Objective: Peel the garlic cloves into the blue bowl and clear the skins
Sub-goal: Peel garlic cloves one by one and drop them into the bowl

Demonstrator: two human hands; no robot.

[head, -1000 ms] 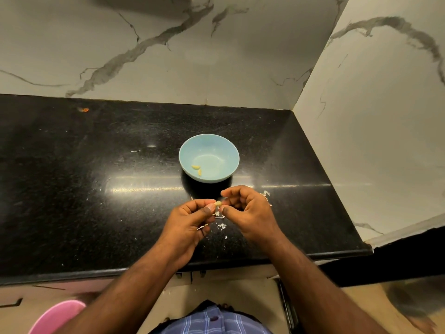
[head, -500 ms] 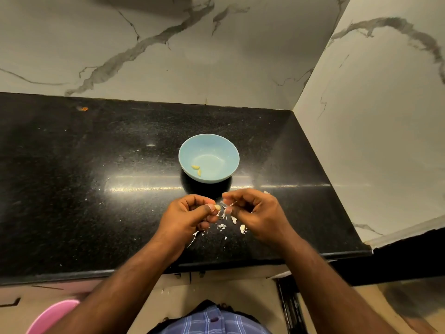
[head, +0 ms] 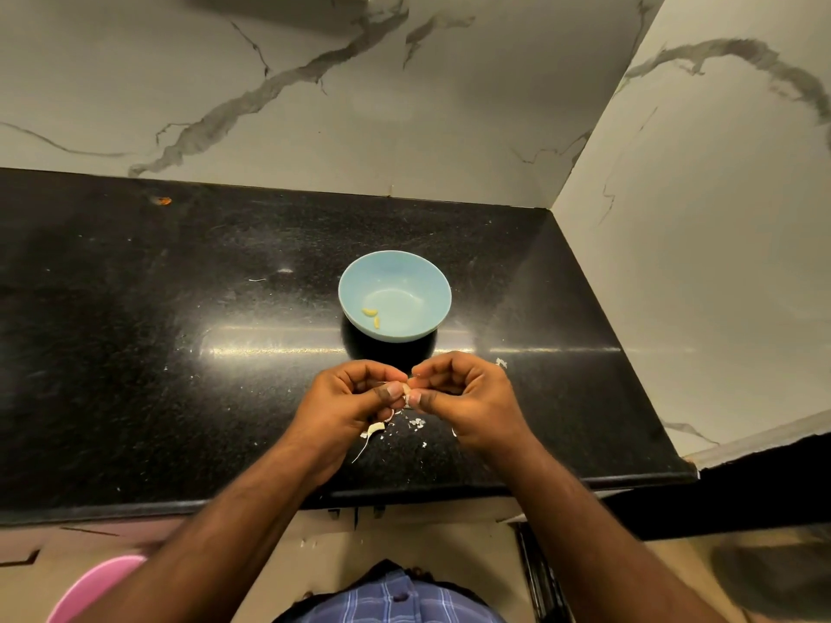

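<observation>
Pinching one garlic clove (head: 406, 390) between curled left hand (head: 355, 397) and right hand (head: 465, 393) fingers, near the blue bowl (head: 395, 295); skins (head: 416, 423) beneath on table (head: 135, 353).

head-worn view, steeply down, close over black counter (head: 135, 353)
</observation>
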